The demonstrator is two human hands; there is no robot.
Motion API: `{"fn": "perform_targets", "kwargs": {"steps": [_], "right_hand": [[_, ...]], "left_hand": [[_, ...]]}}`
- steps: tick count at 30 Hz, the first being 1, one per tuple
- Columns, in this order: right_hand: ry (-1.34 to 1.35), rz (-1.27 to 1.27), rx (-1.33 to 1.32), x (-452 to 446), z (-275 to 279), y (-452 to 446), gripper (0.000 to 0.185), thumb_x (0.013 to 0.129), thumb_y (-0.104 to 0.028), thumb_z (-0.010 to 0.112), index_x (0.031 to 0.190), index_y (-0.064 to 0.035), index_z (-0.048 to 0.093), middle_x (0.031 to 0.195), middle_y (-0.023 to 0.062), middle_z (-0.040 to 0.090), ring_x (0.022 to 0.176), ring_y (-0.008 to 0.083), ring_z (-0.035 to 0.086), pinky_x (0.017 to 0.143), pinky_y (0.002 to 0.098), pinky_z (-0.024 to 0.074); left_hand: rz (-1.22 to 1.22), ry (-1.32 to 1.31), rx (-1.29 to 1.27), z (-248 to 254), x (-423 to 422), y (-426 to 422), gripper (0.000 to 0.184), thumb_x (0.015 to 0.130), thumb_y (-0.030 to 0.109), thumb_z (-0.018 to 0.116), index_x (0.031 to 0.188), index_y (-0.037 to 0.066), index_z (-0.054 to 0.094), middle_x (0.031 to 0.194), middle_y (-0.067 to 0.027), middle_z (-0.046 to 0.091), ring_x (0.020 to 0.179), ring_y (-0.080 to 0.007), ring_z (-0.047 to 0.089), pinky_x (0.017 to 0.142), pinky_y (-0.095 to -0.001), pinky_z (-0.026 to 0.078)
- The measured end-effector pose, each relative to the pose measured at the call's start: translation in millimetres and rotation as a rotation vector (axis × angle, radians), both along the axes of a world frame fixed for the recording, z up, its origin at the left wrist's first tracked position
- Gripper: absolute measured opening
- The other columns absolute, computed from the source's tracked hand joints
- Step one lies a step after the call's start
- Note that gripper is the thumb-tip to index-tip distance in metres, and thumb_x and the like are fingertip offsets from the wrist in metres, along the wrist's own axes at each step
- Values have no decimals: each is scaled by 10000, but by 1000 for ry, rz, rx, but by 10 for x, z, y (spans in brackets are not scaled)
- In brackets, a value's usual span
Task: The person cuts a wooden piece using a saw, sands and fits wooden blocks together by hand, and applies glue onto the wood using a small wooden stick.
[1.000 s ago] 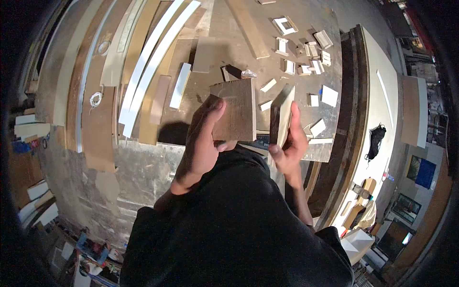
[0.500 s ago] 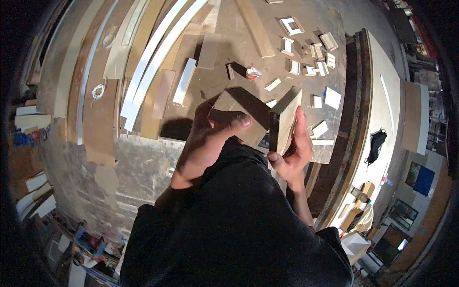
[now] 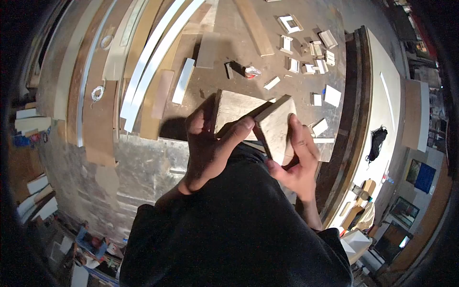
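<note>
My left hand [image 3: 213,146] is closed on a wooden block [image 3: 239,107] with a pale, rough face, its thumb stretched across the front. In my right hand [image 3: 299,162] is a flat light wooden piece [image 3: 277,126], tilted and gripped between thumb and fingers along its right and lower edges. The two pieces overlap in view, the right one in front, and the left thumb tip lies at its left edge. Both are held above the near edge of the worktable [image 3: 215,79]. Beyond them on the table lie a small dark block [image 3: 228,71] and a crumpled wrapper [image 3: 251,72].
Long boards and white curved strips [image 3: 160,60] cover the table's left side. Several small wooden assemblies [image 3: 315,50] are scattered at the back right. Further right, a pale panel [image 3: 382,95] bears a black mesh item [image 3: 377,143].
Both wooden pieces have been turned in my hands. The right piece now shows its broad light face and has moved left, in front of the left block.
</note>
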State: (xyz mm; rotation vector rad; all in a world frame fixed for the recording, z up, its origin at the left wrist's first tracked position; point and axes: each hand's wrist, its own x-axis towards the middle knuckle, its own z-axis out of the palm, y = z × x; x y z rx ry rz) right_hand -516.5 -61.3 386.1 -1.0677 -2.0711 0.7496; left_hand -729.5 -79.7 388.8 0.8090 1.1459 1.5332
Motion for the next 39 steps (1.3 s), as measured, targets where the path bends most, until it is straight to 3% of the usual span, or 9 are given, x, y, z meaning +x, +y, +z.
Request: {"fn": "perform_targets", "kwargs": {"steps": [7,12,18,21,24,29,31,35,39], "right_hand": [[96,-374,-134,90,15,99,893,726,-239,794,1484,39,412,1152,205,640,1063,272,632,908,351,505],[39,-144,82,164,-40,-28,954,661,-260,831,1457,77,426,1439,311,492,1198,361,594,1027,418,444],[-48,-305,33,74,-162,77,926,657,-189,835,1465,34,442,1018,154,588,874,251,584,774,369,499],[136,-313,5,241,-331,63,953,782,-395,784,1473,109,362,1419,275,514,1247,336,563,1044,400,429],[406,-229,-245,184,-340,-147,1021,810,-522,745,1477,128,326,1500,288,425,1370,362,458,1127,427,345],[433,-81,-228,164,-374,-209,1009,770,-472,770,1485,97,344,1517,289,402,1403,383,416,1155,453,303],[405,-6,-243,208,-280,-143,965,749,-404,777,1494,52,369,1506,283,423,1391,392,430,1144,463,319],[21,-132,-280,183,71,230,807,746,-177,758,1482,-41,458,1320,245,593,1233,289,569,1067,382,415],[250,-205,-383,286,24,305,834,838,-308,760,1486,61,387,1335,239,571,1254,220,523,1075,345,383]], "left_hand": [[-4,76,40,-55,-33,-20,307,869,97,746,1126,-8,615,1026,-93,703,943,-152,674,843,-307,544],[-39,68,94,-18,-11,-19,312,854,111,766,1099,-11,616,1001,-97,702,927,-144,675,817,-304,549],[-43,236,156,-76,-73,-27,283,799,93,827,1010,-15,672,948,-119,725,841,-151,702,759,-278,555],[-89,463,298,-39,-110,0,264,805,53,810,1023,-15,676,993,-138,734,886,-169,716,768,-291,566],[-37,330,283,-62,36,2,202,810,18,791,968,-15,668,1031,-159,734,954,-197,720,820,-319,571],[108,197,381,-176,71,38,304,779,114,838,802,-14,564,932,-168,731,843,-220,718,779,-321,544],[22,569,470,-69,-45,-17,328,759,17,811,751,5,483,996,-173,723,974,-296,733,836,-328,564],[-68,618,691,-237,-118,119,246,779,-6,778,824,12,537,1052,-172,732,1045,-326,714,891,-379,582],[-74,544,704,-168,-60,92,264,738,-11,798,837,20,555,1076,-145,737,1052,-321,711,924,-414,586]]}}
